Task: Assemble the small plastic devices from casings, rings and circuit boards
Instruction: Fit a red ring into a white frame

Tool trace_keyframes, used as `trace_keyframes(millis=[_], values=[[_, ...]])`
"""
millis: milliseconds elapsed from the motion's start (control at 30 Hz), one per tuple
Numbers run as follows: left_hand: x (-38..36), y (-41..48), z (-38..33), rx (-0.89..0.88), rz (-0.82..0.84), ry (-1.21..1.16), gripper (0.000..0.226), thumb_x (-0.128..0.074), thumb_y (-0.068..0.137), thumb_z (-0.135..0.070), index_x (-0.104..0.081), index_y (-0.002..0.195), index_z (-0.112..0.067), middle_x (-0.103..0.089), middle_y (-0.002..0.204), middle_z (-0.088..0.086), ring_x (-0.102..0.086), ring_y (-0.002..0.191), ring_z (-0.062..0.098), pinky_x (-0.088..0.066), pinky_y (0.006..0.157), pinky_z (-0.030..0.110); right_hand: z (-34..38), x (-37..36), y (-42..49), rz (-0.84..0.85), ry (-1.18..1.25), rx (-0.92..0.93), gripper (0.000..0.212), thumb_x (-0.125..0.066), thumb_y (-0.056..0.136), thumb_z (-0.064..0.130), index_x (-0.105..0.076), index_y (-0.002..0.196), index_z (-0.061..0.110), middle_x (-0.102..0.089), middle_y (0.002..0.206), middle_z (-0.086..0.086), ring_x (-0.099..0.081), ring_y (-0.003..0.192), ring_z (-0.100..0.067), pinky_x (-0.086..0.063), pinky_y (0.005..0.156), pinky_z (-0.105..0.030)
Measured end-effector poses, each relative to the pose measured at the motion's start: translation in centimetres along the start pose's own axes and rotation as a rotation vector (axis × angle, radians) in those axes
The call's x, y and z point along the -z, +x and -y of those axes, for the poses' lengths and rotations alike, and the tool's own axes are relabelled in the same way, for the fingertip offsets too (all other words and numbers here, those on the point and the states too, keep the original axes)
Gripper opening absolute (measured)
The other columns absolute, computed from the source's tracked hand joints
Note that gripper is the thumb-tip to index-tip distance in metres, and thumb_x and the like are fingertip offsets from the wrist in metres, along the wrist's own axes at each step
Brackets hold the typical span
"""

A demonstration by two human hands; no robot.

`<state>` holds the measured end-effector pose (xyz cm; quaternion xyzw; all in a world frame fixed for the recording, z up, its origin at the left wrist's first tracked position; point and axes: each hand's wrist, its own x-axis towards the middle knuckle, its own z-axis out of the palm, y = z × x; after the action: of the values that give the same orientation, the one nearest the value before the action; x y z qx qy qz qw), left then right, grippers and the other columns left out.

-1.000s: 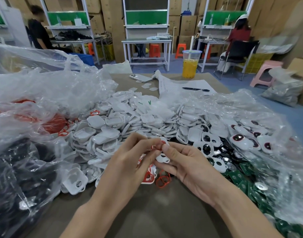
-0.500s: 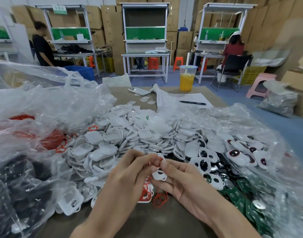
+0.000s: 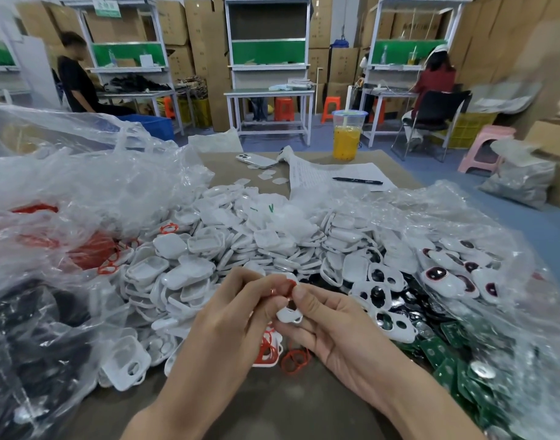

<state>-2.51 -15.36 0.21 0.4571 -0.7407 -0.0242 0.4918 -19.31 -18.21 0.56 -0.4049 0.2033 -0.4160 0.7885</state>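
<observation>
My left hand (image 3: 231, 319) and my right hand (image 3: 332, 325) meet above the table's near middle. Together they hold a small white casing (image 3: 289, 314) with a red ring (image 3: 285, 289) at its top; my right fingers grip the casing and my left fingertips pinch the ring against it. A big heap of white casings (image 3: 240, 249) covers the table behind the hands. Loose red rings (image 3: 296, 360) lie under my hands, and a casing with a red ring (image 3: 267, 354) lies beside them. Green circuit boards (image 3: 443, 350) lie at the right.
Clear plastic bags (image 3: 82, 192) bulge on the left, one holding red rings (image 3: 91, 249), one black parts (image 3: 34, 338). Casings with dark windows (image 3: 447, 277) sit in a bag at right. A phone (image 3: 256, 160), paper with pen (image 3: 358, 181) and drink cup (image 3: 347, 138) stand at the far edge.
The view has tilted upward, so hands and table sit lower in frame. My hands stay together on the casing, fingers shifting slightly around the red ring.
</observation>
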Motion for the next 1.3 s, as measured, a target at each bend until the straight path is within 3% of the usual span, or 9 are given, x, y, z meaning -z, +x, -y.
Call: trace_keyframes(millis=[233,500,600,733,900,1033,1167,1233,1300], values=[[-0.04,-0.14,-0.05,-0.003,-0.045,-0.009,0.027,-0.064,0.093,-0.022,-0.065,0.117,-0.033,-0.054,0.105,-0.021,-0.061,0.099,-0.005,-0.040,0.082,0.002,-0.29,0.13,-0.08,0.014,0.045,0.000,0.035,-0.065,0.094,0.024,-0.070,0.121,0.002,-0.067,0.129,-0.015,-0.067,0.117,-0.020,-0.055,0.091,-0.025],[0.03,-0.35,0.04,-0.028,-0.023,0.016,0.023,-0.058,0.097,-0.030,-0.065,0.119,-0.030,-0.051,0.103,-0.019,-0.061,0.098,-0.002,-0.042,0.084,0.007,-0.45,-0.13,-0.29,-0.042,0.047,-0.010,0.033,-0.065,0.090,0.021,-0.073,0.112,-0.002,-0.070,0.105,-0.017,-0.068,0.098,-0.021,-0.058,0.086,-0.026],[0.11,-0.28,-0.07,-0.031,-0.013,0.020,0.024,-0.058,0.097,-0.030,-0.064,0.120,-0.030,-0.050,0.103,-0.021,-0.060,0.096,-0.002,-0.041,0.084,0.006,-0.34,-0.07,-0.39,-0.039,0.046,-0.017,0.035,-0.064,0.091,0.021,-0.071,0.114,-0.004,-0.073,0.114,-0.016,-0.072,0.103,-0.018,-0.058,0.088,-0.027],[0.23,-0.21,-0.13,-0.009,0.010,0.034,0.023,-0.058,0.097,-0.033,-0.066,0.118,-0.030,-0.051,0.102,-0.022,-0.059,0.095,-0.003,-0.039,0.082,0.004,-0.13,-0.06,-0.56,0.004,-0.005,-0.010,0.028,-0.055,0.099,0.020,-0.070,0.111,0.000,-0.077,0.085,0.004,-0.073,0.085,-0.005,-0.056,0.095,-0.028],[0.50,-0.23,-0.24,0.002,0.045,0.061,0.026,-0.061,0.096,-0.029,-0.071,0.118,-0.020,-0.052,0.101,-0.020,-0.061,0.093,0.000,-0.039,0.078,0.004,-0.25,0.01,-0.43,-0.024,-0.031,-0.009,0.024,-0.062,0.095,0.022,-0.079,0.105,0.009,-0.075,0.101,-0.003,-0.073,0.097,-0.012,-0.057,0.087,-0.023],[0.43,-0.21,-0.48,0.027,0.059,0.078,0.027,-0.061,0.096,-0.029,-0.070,0.119,-0.021,-0.055,0.102,-0.016,-0.062,0.090,0.002,-0.040,0.079,0.006,-0.40,0.15,-0.24,-0.052,-0.071,0.002,0.030,-0.063,0.095,0.024,-0.074,0.115,0.004,-0.065,0.114,-0.016,-0.064,0.108,-0.024,-0.057,0.089,-0.025],[0.24,-0.33,-0.58,0.058,0.065,0.059,0.023,-0.062,0.095,-0.031,-0.066,0.118,-0.029,-0.052,0.104,-0.021,-0.062,0.093,0.001,-0.042,0.079,0.008,-0.51,-0.09,-0.06,-0.076,-0.099,0.007,0.031,-0.065,0.092,0.027,-0.076,0.112,0.006,-0.032,0.116,-0.018,-0.033,0.107,-0.035,-0.057,0.088,-0.026],[0.01,-0.22,-0.59,0.080,0.039,0.045,0.021,-0.064,0.093,-0.029,-0.065,0.114,-0.032,-0.052,0.102,-0.023,-0.061,0.093,-0.001,-0.040,0.078,0.005,-0.54,-0.18,-0.03,-0.083,-0.126,0.014,0.031,-0.063,0.094,0.027,-0.075,0.113,0.006,-0.040,0.106,-0.019,-0.038,0.097,-0.033,-0.056,0.091,-0.027],[-0.19,-0.06,-0.54,0.104,0.006,0.014,0.021,-0.067,0.092,-0.027,-0.066,0.111,-0.034,-0.051,0.099,-0.025,-0.060,0.092,-0.004,-0.038,0.077,0.002,-0.45,-0.14,-0.06,-0.093,-0.133,0.024,0.031,-0.063,0.095,0.026,-0.075,0.113,0.005,-0.047,0.072,-0.010,-0.049,0.070,-0.019,-0.056,0.093,-0.030]])
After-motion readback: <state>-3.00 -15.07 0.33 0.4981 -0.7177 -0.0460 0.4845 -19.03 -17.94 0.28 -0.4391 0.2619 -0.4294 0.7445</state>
